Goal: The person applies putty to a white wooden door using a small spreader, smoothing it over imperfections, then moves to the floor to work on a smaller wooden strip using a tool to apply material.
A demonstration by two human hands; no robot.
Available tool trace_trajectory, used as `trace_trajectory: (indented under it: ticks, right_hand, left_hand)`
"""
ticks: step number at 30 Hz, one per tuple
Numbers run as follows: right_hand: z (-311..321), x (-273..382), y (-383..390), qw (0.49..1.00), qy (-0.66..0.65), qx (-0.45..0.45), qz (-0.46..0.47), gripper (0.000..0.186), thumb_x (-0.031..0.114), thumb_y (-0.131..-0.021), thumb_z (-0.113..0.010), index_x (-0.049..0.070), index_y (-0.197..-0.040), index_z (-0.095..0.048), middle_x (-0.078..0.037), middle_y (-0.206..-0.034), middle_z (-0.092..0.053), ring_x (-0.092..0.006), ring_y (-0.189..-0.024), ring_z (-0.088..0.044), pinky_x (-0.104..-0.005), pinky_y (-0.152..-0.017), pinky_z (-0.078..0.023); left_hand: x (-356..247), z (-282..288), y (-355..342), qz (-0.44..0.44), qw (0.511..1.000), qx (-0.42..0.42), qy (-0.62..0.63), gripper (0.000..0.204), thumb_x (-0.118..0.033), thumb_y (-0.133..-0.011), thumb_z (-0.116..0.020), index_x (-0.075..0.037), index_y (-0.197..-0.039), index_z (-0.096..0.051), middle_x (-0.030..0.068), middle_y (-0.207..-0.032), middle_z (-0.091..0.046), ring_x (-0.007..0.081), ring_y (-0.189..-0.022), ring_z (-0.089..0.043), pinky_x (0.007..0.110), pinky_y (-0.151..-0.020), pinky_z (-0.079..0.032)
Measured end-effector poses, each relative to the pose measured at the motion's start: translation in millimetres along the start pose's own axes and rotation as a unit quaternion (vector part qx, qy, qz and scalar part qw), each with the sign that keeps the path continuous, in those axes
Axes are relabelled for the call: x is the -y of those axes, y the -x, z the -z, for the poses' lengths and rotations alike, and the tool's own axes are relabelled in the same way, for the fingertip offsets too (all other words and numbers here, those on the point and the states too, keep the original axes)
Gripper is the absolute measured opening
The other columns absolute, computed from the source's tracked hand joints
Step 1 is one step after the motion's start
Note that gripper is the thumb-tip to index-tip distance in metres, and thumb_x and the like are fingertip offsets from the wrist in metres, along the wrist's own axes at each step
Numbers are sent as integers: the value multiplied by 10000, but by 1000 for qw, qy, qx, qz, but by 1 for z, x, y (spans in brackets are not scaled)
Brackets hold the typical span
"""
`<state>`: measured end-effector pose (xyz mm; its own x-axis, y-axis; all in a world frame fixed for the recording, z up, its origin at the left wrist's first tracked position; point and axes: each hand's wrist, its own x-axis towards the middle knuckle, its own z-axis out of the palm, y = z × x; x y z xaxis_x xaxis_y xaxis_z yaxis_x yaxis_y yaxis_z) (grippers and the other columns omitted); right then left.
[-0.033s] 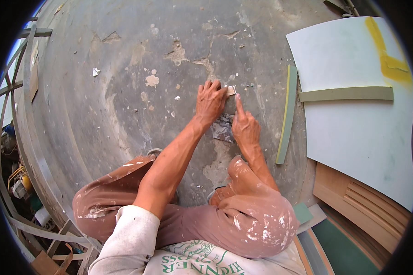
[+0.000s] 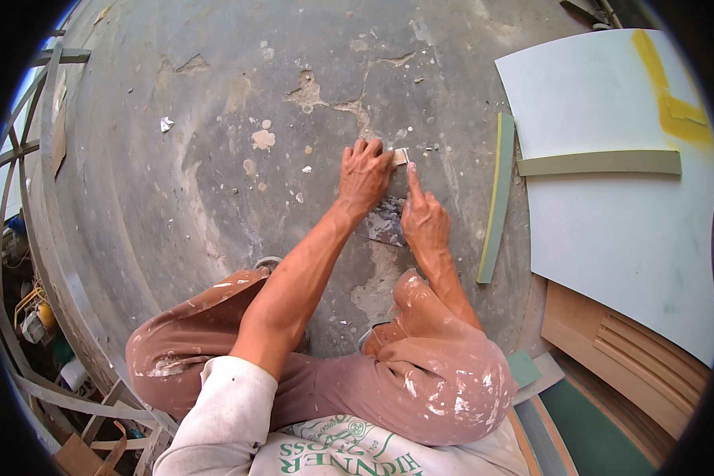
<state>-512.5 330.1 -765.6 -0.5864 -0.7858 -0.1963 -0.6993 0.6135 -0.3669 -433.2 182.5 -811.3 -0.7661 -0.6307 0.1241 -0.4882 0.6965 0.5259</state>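
Out on the concrete floor, my left hand [image 2: 363, 176] is closed with its fingertips on a small pale block [image 2: 400, 158], pinning it down. My right hand [image 2: 425, 222] is closed too, its index finger stretched forward along a thin, blade-like tool [image 2: 409, 157]. The tip of that tool meets the block's right end; its handle is hidden in my palm. Between my wrists a flat, dark plate smeared with grey-white filler [image 2: 386, 226] lies on the floor, partly covered by my right hand.
To the right stands a narrow green strip [image 2: 496, 198] beside a large white panel [image 2: 603, 214], which carries another green strip [image 2: 603, 163] and yellow paint. Brown wooden panels [image 2: 579, 321] lie nearer. A metal frame [image 2: 12, 151] borders the left. A white scrap [image 2: 166, 124] lies on the floor.
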Motion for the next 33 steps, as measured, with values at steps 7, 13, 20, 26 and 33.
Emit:
trace_trajectory:
  ticks: [7, 13, 20, 26, 33]
  right_hand:
    - [6, -11, 32, 1000, 1, 24, -19, 737, 100, -943, -655, 211, -1634, -423, -221, -856, -699, -436, -722, -740, -545, -641, -614]
    - [0, -18, 39, 998, -57, -9, -13, 689, 158, -995, -619, 164, -1646, -395, -221, -855, -704, -423, -754, -740, -515, -664, -598]
    - [12, -40, 36, 881, -418, -123, -184, 371, 240, -1047, -620, 14, -1339, -593, -75, -797, -639, -170, -608, -603, -320, -589, -508]
    - [20, -38, 28, 857, -483, -77, -166, 327, 322, -1053, -642, 10, -1150, -654, -33, -777, -613, -154, -697, -577, -334, -639, -482]
    - [28, -29, 28, 912, -382, -66, -133, 404, 398, -1058, -634, 6, -962, -645, -106, -745, -564, -206, -708, -529, -391, -673, -447]
  left_hand:
    - [-5, 1, 1, 9, 1000, 5, -10, 126, -213, -905, -749, -136, -1003, -771, 44, -1050, -652, 269, -1034, -600, 428, -863, -439]
    - [-2, 0, -1, 26, 1000, 0, 13, 219, -181, -883, -770, -144, -1098, -748, 43, -1071, -649, 271, -1053, -598, 429, -885, -435]
    - [19, 4, 0, 74, 972, 6, 222, 224, -99, -966, -697, -53, -1184, -675, 104, -1046, -682, 269, -941, -680, 437, -813, -530]
    - [-4, 62, -6, 203, 783, 116, 576, 216, -153, -1052, -665, -16, -1218, -638, 41, -893, -688, 97, -752, -632, 289, -673, -540]
    - [-22, 81, -9, 205, 834, 137, 494, 286, -348, -1033, -734, -66, -996, -708, -9, -702, -616, 46, -605, -551, 240, -505, -430]
